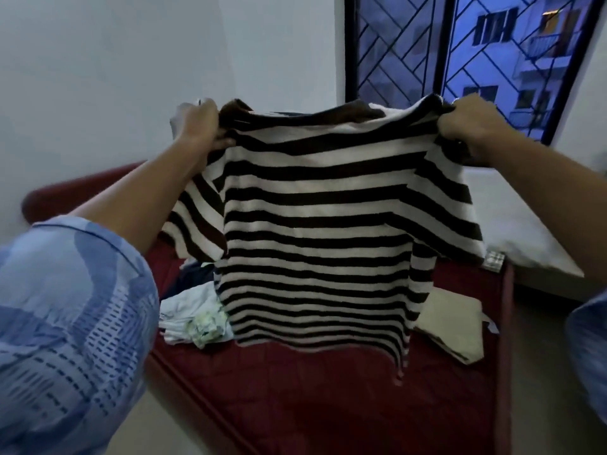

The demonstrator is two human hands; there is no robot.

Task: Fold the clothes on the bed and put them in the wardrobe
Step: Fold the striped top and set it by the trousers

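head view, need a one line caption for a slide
Both hands, left hand and right hand, hold a striped sweater up by its shoulders above the red bed.

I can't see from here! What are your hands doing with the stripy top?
Left hand and right hand each grip a shoulder of the striped top. Held up, unfolded. Loose clothes on the bed below.

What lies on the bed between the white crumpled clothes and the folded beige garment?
In the head view, the held-up striped sweater hangs between the white clothes and the beige garment, hiding most of that red mattress stretch.
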